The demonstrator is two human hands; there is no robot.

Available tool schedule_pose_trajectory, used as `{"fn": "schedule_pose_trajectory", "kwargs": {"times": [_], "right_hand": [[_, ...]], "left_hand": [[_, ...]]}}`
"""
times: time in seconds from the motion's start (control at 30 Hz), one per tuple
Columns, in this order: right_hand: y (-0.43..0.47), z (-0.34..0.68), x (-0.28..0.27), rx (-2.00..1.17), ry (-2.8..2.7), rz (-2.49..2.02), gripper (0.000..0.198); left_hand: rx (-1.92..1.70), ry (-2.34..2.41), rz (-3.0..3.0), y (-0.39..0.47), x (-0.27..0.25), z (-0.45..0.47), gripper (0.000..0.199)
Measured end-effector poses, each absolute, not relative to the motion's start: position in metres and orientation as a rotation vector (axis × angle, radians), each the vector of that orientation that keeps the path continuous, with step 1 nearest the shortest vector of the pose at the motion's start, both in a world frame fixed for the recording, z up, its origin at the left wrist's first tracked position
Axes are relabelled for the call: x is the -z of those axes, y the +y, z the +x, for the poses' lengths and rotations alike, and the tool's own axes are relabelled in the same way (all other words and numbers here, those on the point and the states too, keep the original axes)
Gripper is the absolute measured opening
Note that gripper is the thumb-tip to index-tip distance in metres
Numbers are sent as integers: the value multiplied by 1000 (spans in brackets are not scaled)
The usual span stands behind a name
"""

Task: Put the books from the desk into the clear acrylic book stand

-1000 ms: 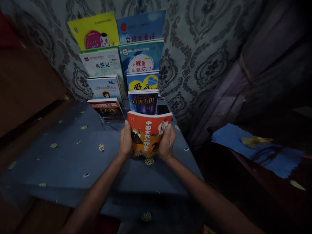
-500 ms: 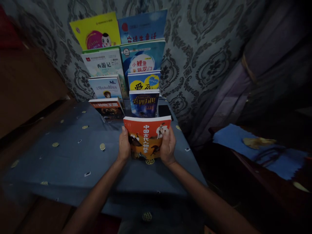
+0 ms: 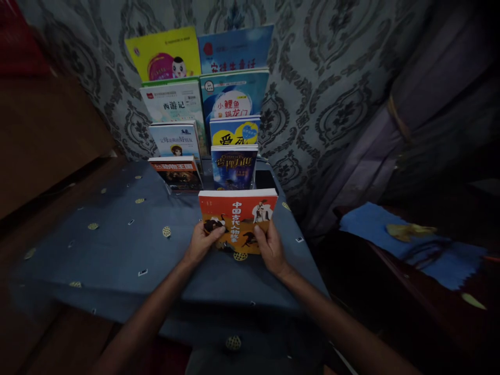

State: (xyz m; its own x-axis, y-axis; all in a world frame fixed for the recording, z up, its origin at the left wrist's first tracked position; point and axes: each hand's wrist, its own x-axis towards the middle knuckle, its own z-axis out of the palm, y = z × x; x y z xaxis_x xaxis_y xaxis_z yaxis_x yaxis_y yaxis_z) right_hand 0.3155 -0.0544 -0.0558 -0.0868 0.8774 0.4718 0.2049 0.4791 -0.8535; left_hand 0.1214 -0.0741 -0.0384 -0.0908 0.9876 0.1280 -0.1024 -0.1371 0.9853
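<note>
Both my hands hold an orange-red book (image 3: 236, 214) upright over the near part of the table, its cover facing me. My left hand (image 3: 203, 240) grips the lower left edge with the thumb across the cover. On the lower right edge, my right hand (image 3: 270, 246) is closed the same way, and the fingers behind the book are hidden. Just beyond stands a dark blue book (image 3: 233, 169) in front of a yellow-and-blue book (image 3: 233, 131). To their left, a dark book with an orange band (image 3: 177, 173) leans back in a clear stand.
Further back rise a pale book (image 3: 175, 138), a white-green book (image 3: 172, 107), a teal book (image 3: 236, 96), a yellow book (image 3: 166, 52) and a blue book (image 3: 234, 48). A black flat object (image 3: 265, 179) lies at right on the patterned tablecloth (image 3: 128, 245). Blue cloth (image 3: 375, 224) covers furniture at right.
Both hands have slid down the sides of the orange-red book to its lower part, with the thumbs now further in over the cover. The view has shifted slightly.
</note>
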Motion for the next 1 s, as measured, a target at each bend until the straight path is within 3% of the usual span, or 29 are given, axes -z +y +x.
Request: {"fn": "schedule_pose_trajectory", "kwargs": {"times": [0.27,0.4,0.77,1.0], "right_hand": [[-65,339,56,-807,-1789,-1025,43],[-65,343,49,-818,-1750,-1000,38],[-45,313,-43,-956,-1342,-734,38],[-28,299,-45,-1081,-1264,-694,38]], "left_hand": [[-1264,1131,1421,-93,29,105,61],[-1285,1145,1524,-99,21,100,53],[-1682,1033,1472,-83,-21,118,43],[-1324,971,1404,-77,12,103,53]]}}
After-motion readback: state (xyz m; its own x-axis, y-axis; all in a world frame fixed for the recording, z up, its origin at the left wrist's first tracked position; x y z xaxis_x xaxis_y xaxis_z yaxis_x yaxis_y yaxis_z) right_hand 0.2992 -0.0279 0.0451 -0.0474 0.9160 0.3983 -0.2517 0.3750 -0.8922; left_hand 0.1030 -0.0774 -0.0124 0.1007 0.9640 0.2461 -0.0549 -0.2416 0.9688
